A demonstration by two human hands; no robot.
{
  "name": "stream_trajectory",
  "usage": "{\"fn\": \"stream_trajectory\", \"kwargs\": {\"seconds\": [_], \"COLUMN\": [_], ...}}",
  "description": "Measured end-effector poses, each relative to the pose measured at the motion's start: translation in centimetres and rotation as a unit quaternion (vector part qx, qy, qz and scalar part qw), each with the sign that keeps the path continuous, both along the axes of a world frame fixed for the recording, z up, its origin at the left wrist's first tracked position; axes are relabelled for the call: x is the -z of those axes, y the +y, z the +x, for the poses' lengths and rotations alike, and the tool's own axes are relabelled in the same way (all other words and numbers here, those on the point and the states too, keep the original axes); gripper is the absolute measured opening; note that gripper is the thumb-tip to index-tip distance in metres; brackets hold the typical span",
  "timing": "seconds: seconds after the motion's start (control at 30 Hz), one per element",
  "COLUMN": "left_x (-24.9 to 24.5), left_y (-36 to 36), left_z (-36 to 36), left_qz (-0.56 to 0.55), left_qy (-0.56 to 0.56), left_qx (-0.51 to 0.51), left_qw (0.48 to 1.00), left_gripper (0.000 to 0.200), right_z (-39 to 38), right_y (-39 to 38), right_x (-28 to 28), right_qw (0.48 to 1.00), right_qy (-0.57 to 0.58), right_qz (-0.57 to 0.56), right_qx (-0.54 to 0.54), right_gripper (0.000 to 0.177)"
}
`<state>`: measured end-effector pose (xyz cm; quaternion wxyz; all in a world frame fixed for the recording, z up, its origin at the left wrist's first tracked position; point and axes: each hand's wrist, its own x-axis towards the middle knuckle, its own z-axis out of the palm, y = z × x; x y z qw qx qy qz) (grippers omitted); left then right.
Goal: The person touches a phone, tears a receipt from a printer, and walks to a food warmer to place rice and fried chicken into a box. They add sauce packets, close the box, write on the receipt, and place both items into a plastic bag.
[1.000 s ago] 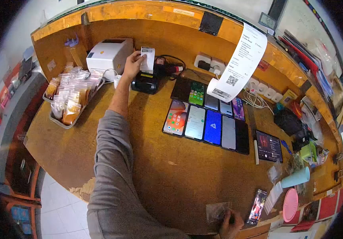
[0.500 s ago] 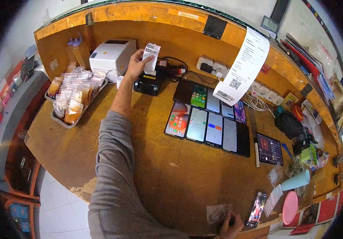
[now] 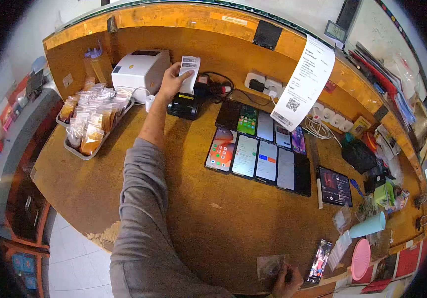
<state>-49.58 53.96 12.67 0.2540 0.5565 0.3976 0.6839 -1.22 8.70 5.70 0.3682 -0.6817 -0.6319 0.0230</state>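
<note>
Pinching a slip [image 3: 190, 80] at eleven o'clock, the left fingers [image 3: 174, 69] are probably pulling, needing steadiness; whether the right fingers [image 3: 283, 272] are gripping, I can't tell.

A white desktop printer [image 3: 139, 72] sits left of the left grip [image 3: 173, 82], and 10 phones [image 3: 244, 155] lie in 2 rows to its right, on the near side. Beyond the right grip [image 3: 288, 282] lies 1 tablet [image 3: 335, 185]; to its right are 1 lit phone [image 3: 319, 262], 1 pink lid [image 3: 361, 259] and 1 pale blue cup [image 3: 368, 225], lying tipped on its side.
</note>
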Motion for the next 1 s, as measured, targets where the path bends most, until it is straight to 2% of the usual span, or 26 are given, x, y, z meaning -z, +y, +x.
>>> {"fn": "stream_trajectory", "kwargs": {"seconds": [0.07, 0.13, 0.23, 0.33, 0.47, 0.53, 0.63, 0.73, 0.83, 0.93, 1.0], "left_x": [0.2, -0.1, -0.5, -0.3, -0.3, -0.2, 0.3, -0.1, -0.5, -0.6, -0.7], "left_y": [0.2, -0.2, -0.6, -0.4, -0.5, -0.4, 0.2, 0.1, -0.6, -0.8, -0.8], "left_z": [-0.2, 0.0, 0.3, 0.2, 0.3, 0.1, -0.2, -0.4, 0.0, 0.3, 0.3], "left_qz": [0.003, 0.001, -0.007, -0.012, -0.012, -0.015, -0.008, 0.012, 0.002, -0.008, 0.0], "left_qy": [0.019, 0.016, 0.012, 0.004, -0.005, 0.001, 0.014, 0.015, 0.003, -0.026, 0.008], "left_qx": [-0.006, -0.004, -0.004, 0.007, 0.018, 0.018, 0.012, 0.0, -0.002, 0.018, -0.005], "left_qw": [1.0, 1.0, 1.0, 1.0, 1.0, 1.0, 1.0, 1.0, 1.0, 0.999, 1.0], "left_gripper": [0.022, 0.022, 0.022, 0.022, 0.022, 0.025, 0.027, 0.025, 0.024, 0.025, 0.025], "right_z": [-0.1, 0.2, 0.4, 0.4, 0.0, -0.2, 0.0, 0.2, -0.4, 0.4, 0.3], "right_y": [0.0, -0.1, -0.3, 0.0, 0.0, -0.1, -0.3, -0.1, 0.1, -0.4, -0.4], "right_x": [0.0, 0.3, 0.1, 0.9, -0.2, -0.6, -0.5, -0.2, -1.0, 0.0, -0.1], "right_qw": [0.999, 1.0, 0.999, 1.0, 1.0, 0.999, 0.999, 1.0, 1.0, 0.999, 1.0], "right_qy": [0.043, 0.002, 0.015, 0.008, 0.01, 0.024, 0.026, -0.008, 0.014, 0.007, 0.003], "right_qz": [0.018, 0.001, -0.035, 0.027, 0.027, -0.029, -0.043, 0.003, 0.012, -0.033, -0.016], "right_qx": [-0.005, -0.001, 0.003, -0.004, -0.012, 0.008, 0.003, -0.014, -0.016, -0.001, -0.004], "right_gripper": [0.013, 0.012, 0.012, 0.011, 0.01, 0.009, 0.009, 0.01, 0.01, 0.01, 0.009]}}
